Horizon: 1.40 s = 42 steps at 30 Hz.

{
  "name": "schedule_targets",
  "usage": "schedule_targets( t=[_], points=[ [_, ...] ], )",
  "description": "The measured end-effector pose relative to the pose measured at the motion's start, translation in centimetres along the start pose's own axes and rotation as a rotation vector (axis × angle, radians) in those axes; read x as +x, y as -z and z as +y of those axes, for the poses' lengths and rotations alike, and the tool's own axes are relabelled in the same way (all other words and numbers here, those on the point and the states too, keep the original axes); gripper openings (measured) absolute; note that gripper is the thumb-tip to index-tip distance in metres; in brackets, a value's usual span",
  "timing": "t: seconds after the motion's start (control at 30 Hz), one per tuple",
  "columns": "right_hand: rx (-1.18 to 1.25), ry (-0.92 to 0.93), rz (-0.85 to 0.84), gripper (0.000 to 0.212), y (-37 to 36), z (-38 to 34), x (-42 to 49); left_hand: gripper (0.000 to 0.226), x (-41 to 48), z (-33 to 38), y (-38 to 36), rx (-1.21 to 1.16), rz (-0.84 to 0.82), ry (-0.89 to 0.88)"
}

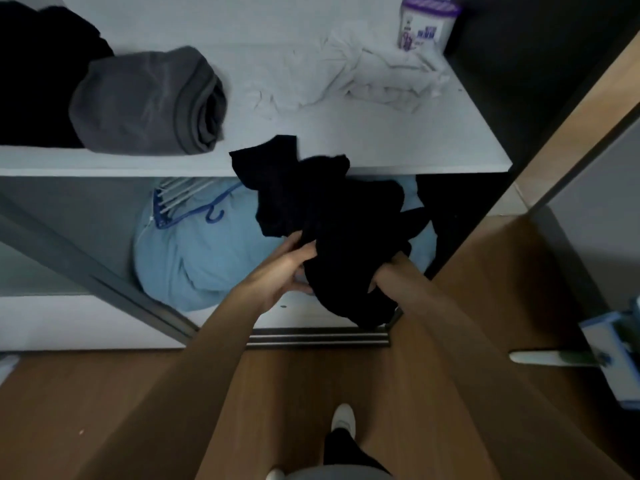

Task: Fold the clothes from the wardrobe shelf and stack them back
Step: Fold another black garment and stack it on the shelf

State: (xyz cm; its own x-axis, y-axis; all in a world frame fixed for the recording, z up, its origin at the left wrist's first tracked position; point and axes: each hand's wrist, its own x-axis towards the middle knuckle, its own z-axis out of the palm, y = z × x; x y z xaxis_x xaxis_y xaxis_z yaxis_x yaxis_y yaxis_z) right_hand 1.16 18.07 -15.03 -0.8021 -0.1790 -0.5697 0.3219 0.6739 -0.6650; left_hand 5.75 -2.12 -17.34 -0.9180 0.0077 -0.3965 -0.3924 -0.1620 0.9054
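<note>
The garment (329, 230) is plain black, the sweater (149, 98) grey, the cloth (363, 77) and shelf (381, 147) white, the pile (38, 64) at far left black, the bundle (194, 254) below pale blue with a darker blue hanger (187, 209), the tub (427, 22) white with a purple lid, the floor (104, 410) brown.
</note>
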Motion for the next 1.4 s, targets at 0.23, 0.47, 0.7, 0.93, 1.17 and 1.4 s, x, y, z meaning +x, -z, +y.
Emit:
schedule_targets(
  t=[0.23, 0.47, 0.7, 0.93, 1.17, 1.4],
  points=[
    [0.018, 0.067, -0.153, 0.013, -7.1, 2.4, -6.7, 0.023, -5.8, -9.7, 2.2, -0.06, 0.199, 0.048],
    [0.906, 0.077, -0.203, 0.032, -13.6, 3.2, -11.9, 0.026, -12.9, -14.0, 3.9, 0.07, 0.027, -0.081],
    [0.417, 0.278, -0.092, 0.005, -15.0, 3.4, -13.5, 0.021, -16.7, -14.0, 5.8, 0.032, 0.13, 0.129],
    [-0.227, 0.585, -0.209, 0.022, -14.8, 3.8, -14.4, 0.071, -18.4, -8.2, 5.4, 0.11, -0.122, -0.101],
    [-0.061, 0.512, -0.034, 0.009, -12.7, 6.5, -14.8, 0.036, -16.5, -9.0, 2.8, 0.315, -0.327, 0.077],
    [0.067, 0.558, -0.074, 0.01, -8.3, 7.7, -15.6, 0.033, -15.4, -10.6, 1.0, 0.384, -0.251, 0.02]
  ],
)
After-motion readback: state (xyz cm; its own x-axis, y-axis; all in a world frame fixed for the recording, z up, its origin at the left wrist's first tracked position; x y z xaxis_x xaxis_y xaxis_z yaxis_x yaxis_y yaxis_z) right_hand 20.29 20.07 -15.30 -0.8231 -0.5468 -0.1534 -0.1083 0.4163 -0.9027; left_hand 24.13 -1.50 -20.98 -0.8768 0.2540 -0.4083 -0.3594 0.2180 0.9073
